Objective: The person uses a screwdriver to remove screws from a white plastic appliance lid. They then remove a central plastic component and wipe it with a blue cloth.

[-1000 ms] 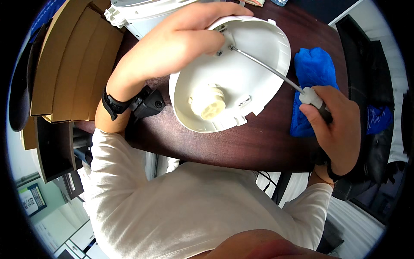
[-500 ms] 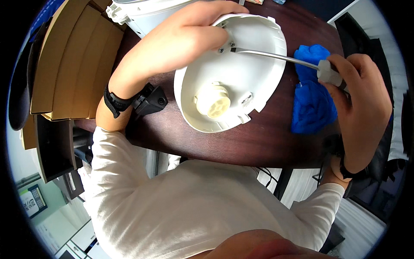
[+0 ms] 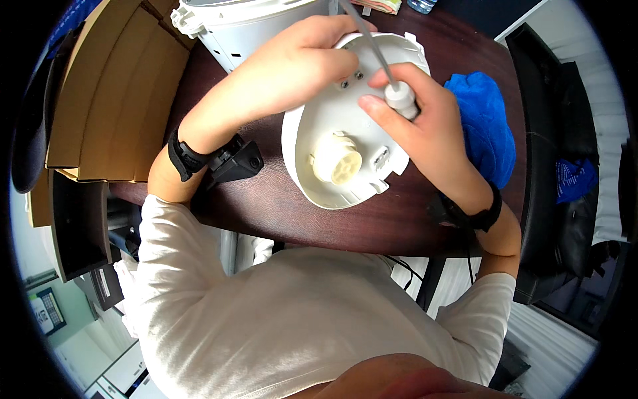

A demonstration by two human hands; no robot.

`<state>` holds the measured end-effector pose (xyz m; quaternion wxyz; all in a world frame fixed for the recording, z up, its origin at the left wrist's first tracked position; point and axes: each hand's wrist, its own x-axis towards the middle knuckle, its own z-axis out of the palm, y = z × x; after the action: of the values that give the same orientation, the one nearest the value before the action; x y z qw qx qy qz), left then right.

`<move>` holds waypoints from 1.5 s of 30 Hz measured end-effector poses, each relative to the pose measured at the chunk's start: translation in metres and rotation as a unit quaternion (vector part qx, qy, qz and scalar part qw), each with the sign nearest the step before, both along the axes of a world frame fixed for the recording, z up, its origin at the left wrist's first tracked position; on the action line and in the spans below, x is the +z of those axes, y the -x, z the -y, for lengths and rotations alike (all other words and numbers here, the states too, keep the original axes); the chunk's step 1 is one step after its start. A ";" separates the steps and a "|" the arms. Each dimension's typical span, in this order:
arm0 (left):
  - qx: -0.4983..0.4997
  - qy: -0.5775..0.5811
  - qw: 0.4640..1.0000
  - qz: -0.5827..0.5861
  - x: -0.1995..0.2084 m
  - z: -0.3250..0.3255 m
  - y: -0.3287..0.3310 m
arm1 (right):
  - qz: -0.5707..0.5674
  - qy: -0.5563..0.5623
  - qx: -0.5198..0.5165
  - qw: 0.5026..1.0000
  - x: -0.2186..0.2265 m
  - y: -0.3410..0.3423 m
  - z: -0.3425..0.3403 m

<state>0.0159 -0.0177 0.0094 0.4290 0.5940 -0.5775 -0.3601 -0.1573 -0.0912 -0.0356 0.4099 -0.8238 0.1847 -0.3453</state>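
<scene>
An oval white plastic cover (image 3: pixel 322 116) lies tilted over the dark table, its hollow inside facing up. Within it are a cream round fitting (image 3: pixel 342 163) and small dark screws or screw holes (image 3: pixel 345 84). My left hand (image 3: pixel 302 63) grips the cover's far-left rim, the thumb inside the shell and the other fingers partly hidden behind it. Above the cover's right half, my right hand (image 3: pixel 432 120) is closed round the pale handle of a screwdriver (image 3: pixel 400 96). Its metal shaft points up and away, slightly blurred, and its tip is hard to see near the top edge, apart from the screws.
A crumpled blue cloth (image 3: pixel 488 130) lies right of the cover. Behind my left hand stands a white plastic container (image 3: pixel 259 30). Cardboard (image 3: pixel 119 93) rises along the left side. A clear bottle (image 3: pixel 422 5) is at the far edge, and a black chair (image 3: pixel 545 153) stands to the right.
My right hand has moved left from beside the cover to above it. The screwdriver has swung from pointing left at the screws to pointing away. The cover has shifted slightly.
</scene>
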 end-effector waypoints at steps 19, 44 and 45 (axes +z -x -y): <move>-0.003 0.003 1.000 -0.008 0.004 -0.004 0.007 | -0.019 0.073 -0.038 0.996 0.001 -0.011 0.004; -0.026 -0.006 1.000 -0.006 0.002 -0.007 0.003 | -0.034 0.082 -0.052 0.995 0.012 -0.014 0.000; -0.028 -0.013 0.999 -0.007 0.003 -0.007 0.002 | -0.033 0.082 -0.053 0.995 0.012 -0.015 0.000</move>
<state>0.0137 -0.0110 0.0129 0.4145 0.5808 -0.5863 -0.3836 -0.1427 -0.0908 -0.0232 0.3153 -0.8547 0.2129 -0.3533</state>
